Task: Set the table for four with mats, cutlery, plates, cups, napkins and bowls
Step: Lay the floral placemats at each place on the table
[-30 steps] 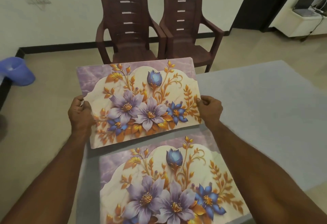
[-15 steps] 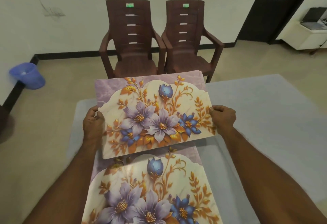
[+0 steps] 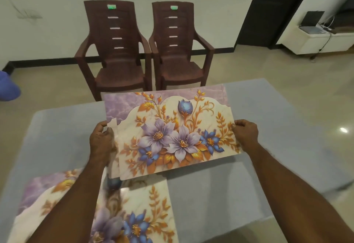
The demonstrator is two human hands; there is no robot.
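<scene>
I hold floral place mats (image 3: 172, 131) above the far part of the grey table (image 3: 268, 127); a second mat's edge peeks out at the left under the top one. My left hand (image 3: 102, 139) grips their left edge and my right hand (image 3: 246, 132) pinches the right edge. Another floral mat (image 3: 145, 214) lies flat on the table near me, partly hidden by my left forearm.
Two brown plastic chairs (image 3: 115, 51) (image 3: 177, 51) stand side by side against the white wall just beyond the table. A blue bin (image 3: 8, 87) sits on the floor at the far left. A white counter with a laptop (image 3: 314, 22) is at the right.
The held mats have moved rightward and forward over the table. The view has shifted, so the lying mat now sits lower left. A second mat's edge now shows at the left.
</scene>
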